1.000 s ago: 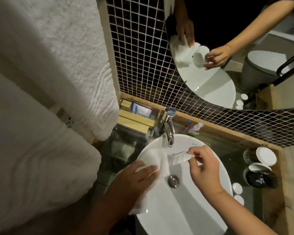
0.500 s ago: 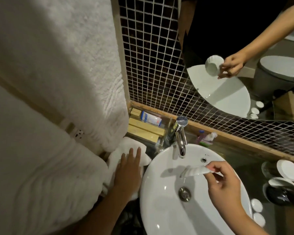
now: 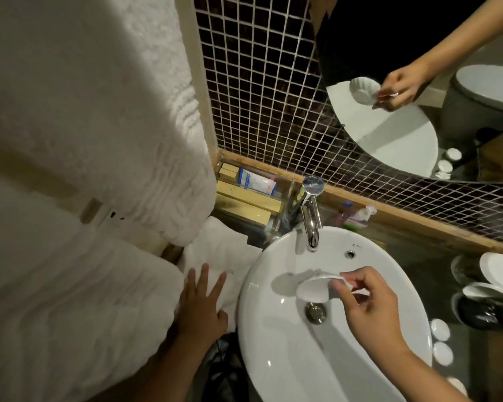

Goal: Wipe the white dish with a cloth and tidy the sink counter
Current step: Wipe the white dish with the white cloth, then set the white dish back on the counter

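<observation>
My right hand (image 3: 366,303) pinches the rim of a small white dish (image 3: 312,290) and holds it tilted over the white sink basin (image 3: 273,343), just above the drain (image 3: 315,311). The white cloth (image 3: 224,256) lies spread on the counter left of the basin. My left hand (image 3: 201,303) rests flat on the cloth's near part, fingers apart. The mirror shows the dish and my right hand again.
A chrome tap (image 3: 310,216) stands behind the basin. A clear tray (image 3: 244,198) with boxes and a tube sits at the back left. Jars with white lids (image 3: 497,271) and small white caps (image 3: 440,329) stand on the right counter. White towels (image 3: 84,140) hang at the left.
My left hand carried the cloth from the basin to the counter at the left and laid it flat. My right hand keeps the dish over the basin.
</observation>
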Demonstrator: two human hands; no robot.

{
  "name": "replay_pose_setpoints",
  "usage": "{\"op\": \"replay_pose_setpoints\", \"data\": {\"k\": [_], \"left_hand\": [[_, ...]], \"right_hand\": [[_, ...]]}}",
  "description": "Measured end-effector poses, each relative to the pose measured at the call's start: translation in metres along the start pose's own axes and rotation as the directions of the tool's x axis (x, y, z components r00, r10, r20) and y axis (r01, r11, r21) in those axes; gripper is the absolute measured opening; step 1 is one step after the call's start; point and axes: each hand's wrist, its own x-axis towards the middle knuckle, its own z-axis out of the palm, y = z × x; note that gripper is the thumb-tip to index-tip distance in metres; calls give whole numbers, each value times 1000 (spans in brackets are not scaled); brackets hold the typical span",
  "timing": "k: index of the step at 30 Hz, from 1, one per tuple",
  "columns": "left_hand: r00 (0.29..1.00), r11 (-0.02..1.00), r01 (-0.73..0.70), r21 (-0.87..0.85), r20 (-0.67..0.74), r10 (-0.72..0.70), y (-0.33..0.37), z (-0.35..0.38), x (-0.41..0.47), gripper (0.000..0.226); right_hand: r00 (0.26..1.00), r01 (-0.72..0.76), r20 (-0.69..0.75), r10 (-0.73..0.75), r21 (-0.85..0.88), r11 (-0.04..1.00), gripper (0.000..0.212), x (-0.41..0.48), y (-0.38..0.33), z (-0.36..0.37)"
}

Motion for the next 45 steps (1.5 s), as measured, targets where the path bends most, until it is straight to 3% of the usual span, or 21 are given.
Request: {"op": "replay_pose_setpoints", "data": {"k": [4, 7, 9, 11, 13, 15, 17, 22, 24, 27, 29, 31, 35, 38, 42, 45], "left_hand": [[995, 998, 54, 12, 80, -55, 4, 2, 0, 100], [979, 997, 66, 36, 191, -72, 8, -19, 5, 84], [982, 996, 79, 35, 168, -83, 30, -52, 14, 71], [1000, 1000, -20, -5, -1, 20, 69, -94, 25, 65], [973, 966, -216, -142, -111, 201, 120, -128, 32, 55], [922, 888, -386, -251, -110, 370, 179, -153, 33, 51], [855, 824, -518, -229, -109, 507, 238, -164, 34, 49], [763, 760, -638, -127, 30, 646, 344, -151, 55, 33], [757, 758, -641, -121, 62, 650, 367, -143, 65, 20], [746, 740, -649, -176, 42, 664, 392, -131, 79, 21], [750, 727, -648, -226, -24, 661, 407, -124, 88, 21], [767, 722, -632, -281, -93, 635, 424, -114, 98, 23], [844, 771, -514, -376, -61, 533, 456, -92, 113, 24], [897, 836, -395, -381, 37, 441, 474, -77, 122, 16], [903, 863, -361, -352, 101, 418, 482, -59, 140, 16], [899, 866, -369, -337, 107, 425, 485, -49, 152, 16]], "right_hand": [[999, -9, 48, 10, -36, 999, 20, 5, 1, 1], [997, -72, 28, 73, -40, 997, 22, 9, 4, -9], [995, -103, 2, 103, -31, 994, 24, 12, 7, -19], [991, -137, -4, 137, -37, 990, 27, 18, 13, -31], [984, -178, -16, 178, -48, 983, 30, 25, 19, -46], [975, -216, -66, 213, -49, 975, 28, 30, 25, -59], [965, -242, -117, 236, -38, 969, 20, 34, 32, -70], [954, -287, -130, 269, -142, 948, 19, 40, 63, -98], [949, -309, -126, 288, -209, 928, 18, 50, 78, -112], [943, -334, -94, 320, -249, 909, 14, 69, 99, -128], [946, -324, -111, 305, -271, 906, 11, 82, 112, -136], [941, -320, -196, 275, -250, 914, 21, 93, 126, -141], [836, -450, -405, 370, -122, 884, 35, 101, 157, -151], [765, -581, -414, 493, -115, 806, 26, 103, 178, -151], [806, -574, -394, 440, -343, 744, 25, 103, 201, -147], [818, -571, -330, 471, -365, 735, 17, 107, 213, -142]]}}
